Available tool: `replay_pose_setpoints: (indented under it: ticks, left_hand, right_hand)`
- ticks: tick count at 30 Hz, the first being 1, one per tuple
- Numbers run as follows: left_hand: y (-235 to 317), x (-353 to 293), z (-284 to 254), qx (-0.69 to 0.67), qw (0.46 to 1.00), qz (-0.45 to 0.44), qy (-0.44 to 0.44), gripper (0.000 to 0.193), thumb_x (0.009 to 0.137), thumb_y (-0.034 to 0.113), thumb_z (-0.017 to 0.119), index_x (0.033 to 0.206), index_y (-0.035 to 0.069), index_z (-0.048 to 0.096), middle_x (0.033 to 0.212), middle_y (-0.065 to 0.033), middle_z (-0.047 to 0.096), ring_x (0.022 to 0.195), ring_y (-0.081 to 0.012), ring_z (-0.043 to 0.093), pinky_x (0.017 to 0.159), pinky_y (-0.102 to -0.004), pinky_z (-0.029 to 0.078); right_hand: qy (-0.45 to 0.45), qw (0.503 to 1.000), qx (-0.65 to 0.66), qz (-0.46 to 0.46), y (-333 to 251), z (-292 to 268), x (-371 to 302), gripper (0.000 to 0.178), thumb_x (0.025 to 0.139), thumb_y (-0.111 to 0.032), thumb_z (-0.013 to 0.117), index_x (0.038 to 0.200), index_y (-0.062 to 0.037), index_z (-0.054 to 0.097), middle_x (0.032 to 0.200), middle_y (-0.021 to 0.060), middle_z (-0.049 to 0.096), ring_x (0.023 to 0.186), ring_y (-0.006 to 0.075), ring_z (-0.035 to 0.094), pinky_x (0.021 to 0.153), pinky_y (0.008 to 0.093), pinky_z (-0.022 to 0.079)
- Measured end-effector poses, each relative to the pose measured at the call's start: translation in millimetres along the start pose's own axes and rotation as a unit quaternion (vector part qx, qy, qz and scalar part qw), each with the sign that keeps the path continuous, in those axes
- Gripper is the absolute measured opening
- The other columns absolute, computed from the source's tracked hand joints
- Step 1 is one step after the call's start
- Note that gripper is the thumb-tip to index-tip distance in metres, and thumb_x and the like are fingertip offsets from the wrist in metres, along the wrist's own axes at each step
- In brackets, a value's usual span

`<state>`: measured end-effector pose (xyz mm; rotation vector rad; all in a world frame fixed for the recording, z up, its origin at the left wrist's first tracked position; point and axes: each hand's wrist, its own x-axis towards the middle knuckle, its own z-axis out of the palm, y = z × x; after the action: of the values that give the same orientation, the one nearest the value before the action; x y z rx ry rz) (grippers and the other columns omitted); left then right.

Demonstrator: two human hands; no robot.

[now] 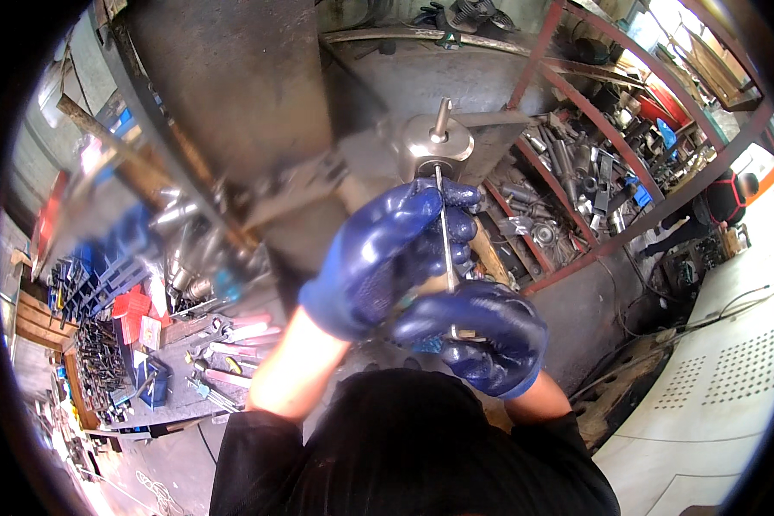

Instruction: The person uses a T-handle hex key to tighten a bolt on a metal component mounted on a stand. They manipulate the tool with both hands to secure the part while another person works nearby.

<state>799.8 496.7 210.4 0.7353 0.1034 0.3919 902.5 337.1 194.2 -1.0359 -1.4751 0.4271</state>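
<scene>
Two gloved hands working one thin metal rod (446, 236), rod roughly upright from where I stand, running between both grips. Left hand (374, 258), blue coated glove: fingers curled nearly closed, rod passing between thumb and fingers close to its far end; can't tell how tightly it's pinched. Right hand (482, 335), same kind of glove: closed in a fist round the near end, a short bit of metal poking out below the fingers.

Just beyond the left grip, the rod's far end meets a round steel workpiece (421, 146) with a steel pin (443, 119) standing up from its top. Contact point too small to read.

Right of the grips: loose metal parts (568, 168) piled inside a red steel frame (537, 56). Farther right, a white panel (722, 404) with rows of holes, plus what looks like another person (724, 202) in dark clothes.

Left of the grips: bench with pink-handled hand tools (228, 376), red bin (130, 314), blue bin (153, 387). Area up-left is blurred.
</scene>
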Motion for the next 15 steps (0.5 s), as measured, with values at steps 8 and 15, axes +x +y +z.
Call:
replay_pose_setpoints:
  ticks: [8, 15]
  left_hand:
    - [-6, 0, -1, -0.008, 1.0, 0.015, -0.012, 0.047, 0.108, 0.03, 0.058, 0.141, -0.003, 0.06, 0.102, -0.0053, 0.066, 0.086, -0.014, 0.063, 0.076, -0.0267, 0.054]
    - [-5, -2, 2, 0.022, 0.998, 0.033, -0.057, 0.044, 0.106, 0.027, 0.059, 0.137, -0.003, 0.063, 0.099, -0.0064, 0.066, 0.085, -0.0142, 0.062, 0.077, -0.027, 0.052]
  right_hand:
    - [0.115, 0.982, -0.136, -0.056, -21, 25, -5, 0.041, 0.099, -0.005, 0.061, 0.135, 0.0144, 0.06, 0.097, 0.0213, 0.078, 0.082, 0.0298, 0.078, 0.076, 0.039, 0.063]
    - [0.049, 0.942, -0.315, -0.105, -27, 10, -1, 0.044, 0.089, -0.003, 0.067, 0.131, 0.0105, 0.065, 0.096, 0.0152, 0.075, 0.077, 0.026, 0.072, 0.065, 0.0372, 0.056]
